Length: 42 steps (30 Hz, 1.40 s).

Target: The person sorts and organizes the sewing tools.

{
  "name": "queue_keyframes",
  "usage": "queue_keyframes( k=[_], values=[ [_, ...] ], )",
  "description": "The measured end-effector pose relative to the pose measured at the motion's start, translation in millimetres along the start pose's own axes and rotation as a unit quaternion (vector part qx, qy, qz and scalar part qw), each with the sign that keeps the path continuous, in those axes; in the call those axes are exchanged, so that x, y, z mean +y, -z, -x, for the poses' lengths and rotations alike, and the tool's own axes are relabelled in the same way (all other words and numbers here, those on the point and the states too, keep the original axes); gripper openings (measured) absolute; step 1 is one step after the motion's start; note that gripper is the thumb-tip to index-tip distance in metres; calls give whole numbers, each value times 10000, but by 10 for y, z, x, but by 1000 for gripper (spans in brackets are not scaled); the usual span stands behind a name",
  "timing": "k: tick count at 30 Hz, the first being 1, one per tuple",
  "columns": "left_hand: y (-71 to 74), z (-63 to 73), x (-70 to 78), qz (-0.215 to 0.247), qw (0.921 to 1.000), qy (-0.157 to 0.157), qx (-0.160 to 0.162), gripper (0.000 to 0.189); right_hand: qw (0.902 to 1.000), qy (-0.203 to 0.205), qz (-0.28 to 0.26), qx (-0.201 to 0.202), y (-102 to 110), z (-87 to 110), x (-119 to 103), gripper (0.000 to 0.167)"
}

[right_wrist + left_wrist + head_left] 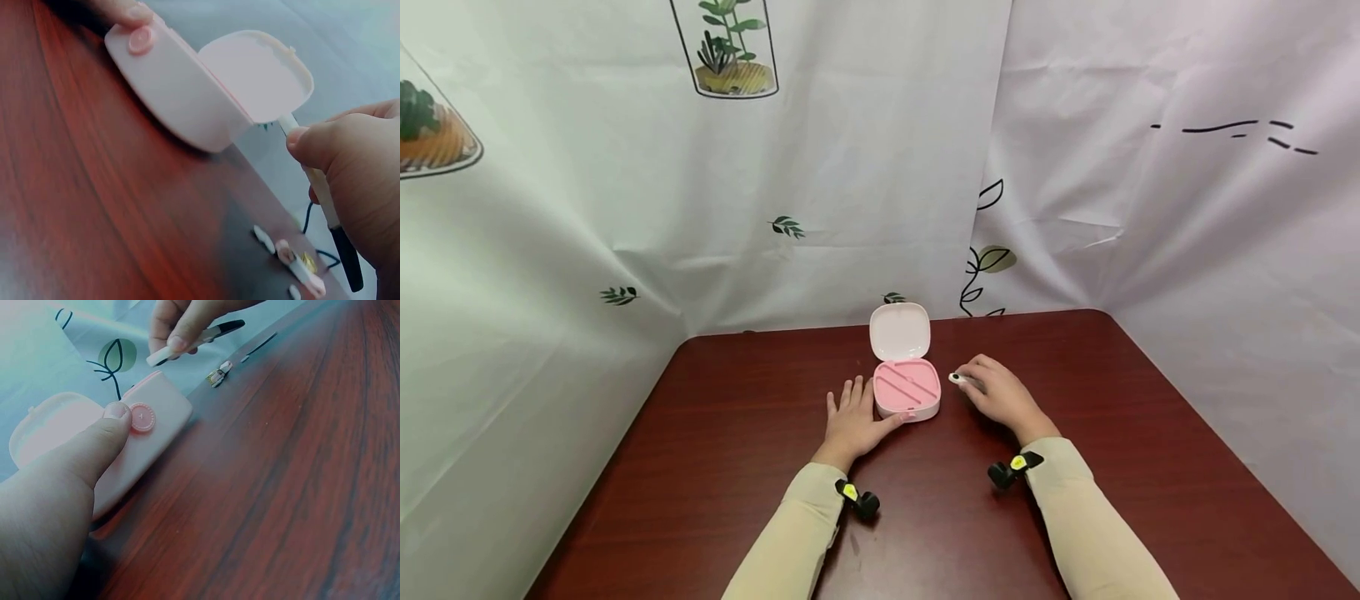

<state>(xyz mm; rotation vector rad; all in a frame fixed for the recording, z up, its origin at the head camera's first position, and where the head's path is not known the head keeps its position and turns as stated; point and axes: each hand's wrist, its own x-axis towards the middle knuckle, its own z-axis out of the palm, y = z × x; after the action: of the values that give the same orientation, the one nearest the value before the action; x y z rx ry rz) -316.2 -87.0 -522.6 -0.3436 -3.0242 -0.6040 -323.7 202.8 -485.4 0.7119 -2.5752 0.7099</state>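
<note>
And here the slim white pen-like tool (320, 189) is pinched between thumb and fingers of the right hand (1003, 398), just to the right of the pink-and-white box (907, 390) and apart from it in the head view. Its black end (347, 259) is pointed back past the palm. Over on the other side, nothing is clasped by the left hand (853, 427): its fingers are spread beside the box on the table (647, 500), and its thumb is laid across the front, right at the round pink button (141, 40). The lid (900, 332) is seen raised at the back.

Now, the handling! The tool is judged light and stiff, its smooth shaft perhaps a touch slippery, so it is best taken by the mid-shaft, with both ends left free. The box is read as thin, hard plastic, light enough to be nudged; it is best steadied by its lower walls, and the lid, likely fragile at its hinge, is better not pulled.
</note>
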Motion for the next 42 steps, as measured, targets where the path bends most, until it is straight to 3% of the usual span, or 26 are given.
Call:
queue_keyframes(
  k=[11, 25, 42],
  values=[
    [-10, -35, -8, -24, 10000, -14, -43, 112, 9991, -39, -338, -262, -10, -277, -235, 16],
    [13, -4, 0, -66, 10000, -63, 21, 112, 9973, -140, -4, -717, -209, -576, -560, 23],
    [28, 16, 17, -9, 9999, -95, 90, 114, 9949, -57, 611, -804, -565, -726, -726, 26]
  ],
)
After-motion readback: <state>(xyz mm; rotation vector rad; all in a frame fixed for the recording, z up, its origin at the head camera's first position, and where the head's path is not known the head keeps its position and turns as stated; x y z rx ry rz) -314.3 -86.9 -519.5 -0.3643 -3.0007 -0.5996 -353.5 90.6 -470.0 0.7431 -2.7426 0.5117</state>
